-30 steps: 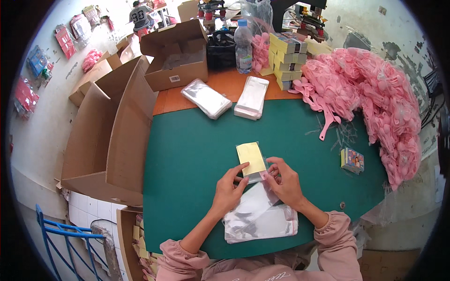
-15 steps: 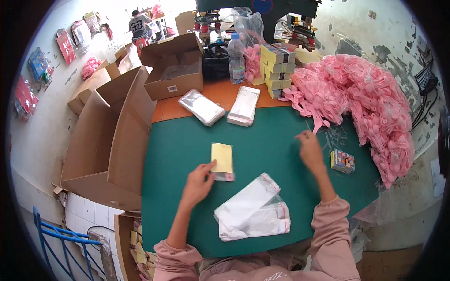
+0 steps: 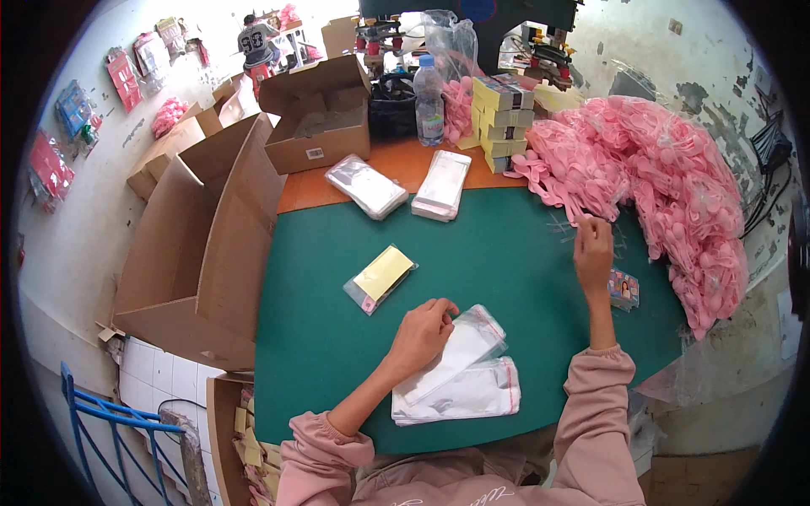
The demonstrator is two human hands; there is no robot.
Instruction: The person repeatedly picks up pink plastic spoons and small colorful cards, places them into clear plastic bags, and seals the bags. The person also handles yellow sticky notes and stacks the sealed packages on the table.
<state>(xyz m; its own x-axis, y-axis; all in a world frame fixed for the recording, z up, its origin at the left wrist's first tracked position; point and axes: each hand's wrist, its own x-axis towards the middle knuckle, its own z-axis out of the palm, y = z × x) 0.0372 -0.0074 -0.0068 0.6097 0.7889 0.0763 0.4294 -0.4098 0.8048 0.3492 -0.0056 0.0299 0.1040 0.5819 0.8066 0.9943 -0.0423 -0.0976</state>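
My left hand is over the stack of clear plastic bags, its fingers loosely bent and slightly apart, with nothing visible in them. To its upper left, a small clear packet with a pale yellow card inside lies slanted on the green table mat. My right hand reaches to the edge of the pink heap. Its fingertips are drawn together at the end of a pink spoon-shaped piece; the grip is partly hidden. A small stack of colourful printed cards lies beside my right wrist.
Bagged pink pieces pile along the right. Two bundles of clear bags and stacked card blocks sit at the back, near a water bottle. Open cardboard boxes stand on the left. Another person sits far off.
My left hand has let go of the yellow-card packet and moved right, over the bags. The packet now lies turned. My right hand has moved right and slightly farther away, to the pink heap's edge.
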